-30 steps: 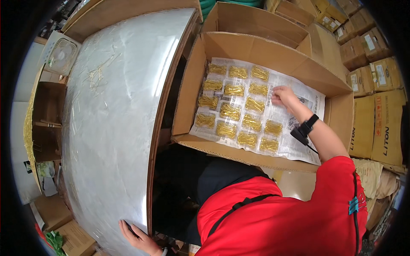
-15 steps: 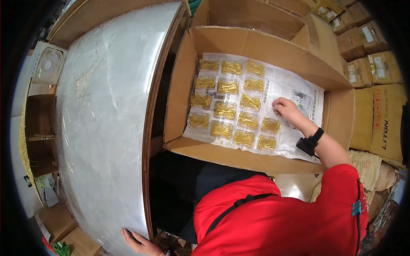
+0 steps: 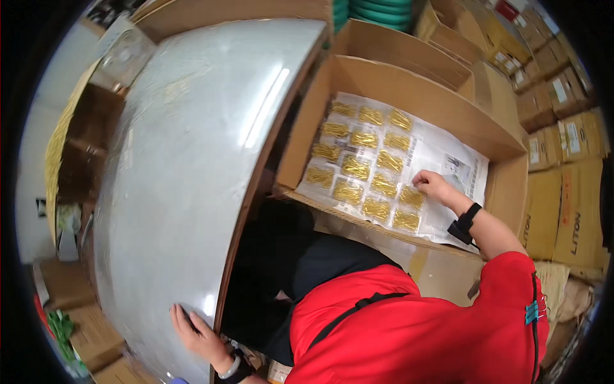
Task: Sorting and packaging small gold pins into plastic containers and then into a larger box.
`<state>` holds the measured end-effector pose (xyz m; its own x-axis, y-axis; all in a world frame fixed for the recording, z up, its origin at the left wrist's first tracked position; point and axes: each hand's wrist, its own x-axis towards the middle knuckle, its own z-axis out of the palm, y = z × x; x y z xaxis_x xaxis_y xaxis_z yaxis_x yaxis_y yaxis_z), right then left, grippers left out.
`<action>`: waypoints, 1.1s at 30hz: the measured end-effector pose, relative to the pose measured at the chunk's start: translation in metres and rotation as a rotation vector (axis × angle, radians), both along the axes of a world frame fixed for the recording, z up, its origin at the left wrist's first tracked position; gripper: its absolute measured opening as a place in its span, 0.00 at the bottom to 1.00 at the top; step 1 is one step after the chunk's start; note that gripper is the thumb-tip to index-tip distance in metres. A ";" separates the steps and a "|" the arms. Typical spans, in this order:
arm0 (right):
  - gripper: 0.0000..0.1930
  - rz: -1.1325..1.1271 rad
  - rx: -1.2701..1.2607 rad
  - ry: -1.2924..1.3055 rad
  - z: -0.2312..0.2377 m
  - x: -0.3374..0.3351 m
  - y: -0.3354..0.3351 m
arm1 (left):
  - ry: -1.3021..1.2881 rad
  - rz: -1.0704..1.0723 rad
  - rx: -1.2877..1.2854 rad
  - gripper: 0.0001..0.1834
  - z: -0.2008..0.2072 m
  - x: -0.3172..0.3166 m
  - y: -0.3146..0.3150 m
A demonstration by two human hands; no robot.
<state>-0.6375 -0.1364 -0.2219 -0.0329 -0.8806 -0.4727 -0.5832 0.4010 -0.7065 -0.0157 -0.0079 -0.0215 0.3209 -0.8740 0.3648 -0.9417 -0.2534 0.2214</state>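
Over the newspaper [image 3: 441, 211] lining a cardboard box [image 3: 511, 185], my right hand [image 3: 436, 185] hangs with its fingers curled together. Its fingertips are beside a clear packet of gold-coloured thin pieces [image 3: 410, 196], at the right end of the packets; whether they touch it or pinch anything is hidden. Several similar packets [image 3: 355, 168] lie flat in rows on the paper. My left hand [image 3: 201, 336] rests palm down on the grey-white tabletop [image 3: 173, 211] near its edge, fingers extended. A dark patch shows between its thumb and fingers; I cannot make out what it is.
Scattered thin gold-coloured pieces [image 3: 176, 89] lie at the table's far end, near a pale plastic basket [image 3: 125, 57]. Stacked cartons [image 3: 579, 211] line the right side. Another open carton [image 3: 403, 54] and green coils [image 3: 380, 13] stand behind the box.
The whole view has shifted and tilted. My right fingertips have come closer to the rightmost packets. More of my left hand shows, lying farther onto the tabletop.
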 end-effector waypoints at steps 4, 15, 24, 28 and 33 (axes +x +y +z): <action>0.13 0.031 -0.231 0.260 -0.012 -0.014 -0.008 | 0.048 0.031 -0.084 0.18 -0.014 0.009 0.000; 0.23 0.715 -0.912 -0.063 0.245 0.287 -0.110 | 0.012 -0.012 -0.136 0.21 0.013 0.001 0.000; 0.42 0.624 -0.645 0.395 0.233 0.325 -0.374 | 0.074 -0.001 -0.121 0.22 0.013 -0.006 0.001; 0.45 0.621 -0.551 0.575 0.223 0.327 -0.425 | 0.021 0.007 -0.121 0.22 0.015 -0.008 -0.001; 0.45 0.935 -0.648 0.602 0.242 0.417 -0.390 | 0.074 -0.004 -0.107 0.24 0.015 -0.007 -0.005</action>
<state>-0.2205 -0.5260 0.0201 0.6609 -0.7464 -0.0784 -0.7482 -0.6470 -0.1468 -0.0232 -0.0124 -0.0064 0.3465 -0.8327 0.4319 -0.9229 -0.2203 0.3157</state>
